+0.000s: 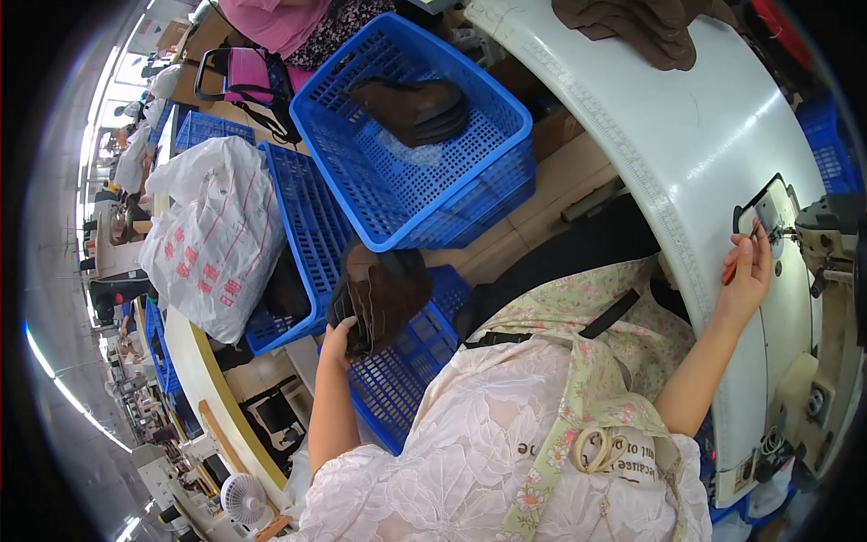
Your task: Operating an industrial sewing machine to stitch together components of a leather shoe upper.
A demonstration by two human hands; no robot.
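Note:
My left hand (338,340) is closed on the edge of a stack of brown shoe-upper pieces (386,298), dark along their edges. The stack is above a low blue basket (397,384) on my left. Far to the right, my right hand (749,274) is closed around a small tool with an orange-red handle (728,273); its working end is too small to make out. This hand rests beside the needle area of a sewing machine (826,221), on the white table (695,154). Similar brown pieces (420,110) lie in a large blue basket (411,212).
A full white plastic bag (217,239) stands on my left against another blue basket (312,226). Brown material (637,27) lies on the table's far end. A person in pink (275,27) sits beyond the baskets. A small white fan (244,499) is at the lower left.

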